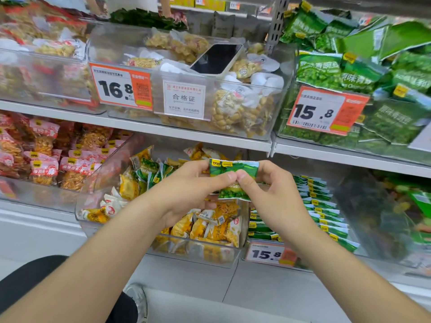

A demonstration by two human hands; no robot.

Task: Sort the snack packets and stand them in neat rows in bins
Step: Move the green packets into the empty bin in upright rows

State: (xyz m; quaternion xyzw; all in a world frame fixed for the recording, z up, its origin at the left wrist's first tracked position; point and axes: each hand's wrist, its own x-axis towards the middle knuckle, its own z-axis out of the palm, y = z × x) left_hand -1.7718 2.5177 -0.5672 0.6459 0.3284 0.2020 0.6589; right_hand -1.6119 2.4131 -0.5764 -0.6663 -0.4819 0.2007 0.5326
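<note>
Left hand and right hand together pinch small green foil snack packets above the clear plastic bin jumbled with yellow packets, while the neighbouring green row stands neat, so sorting looks partway.

Grey shop shelves, pale floor.

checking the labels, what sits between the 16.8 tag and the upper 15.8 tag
Head view: a white certificate card beside the 16.8 tag, then yellow nut packets showing through the clear bin wall, up to the upper 15.8 tag.
</note>
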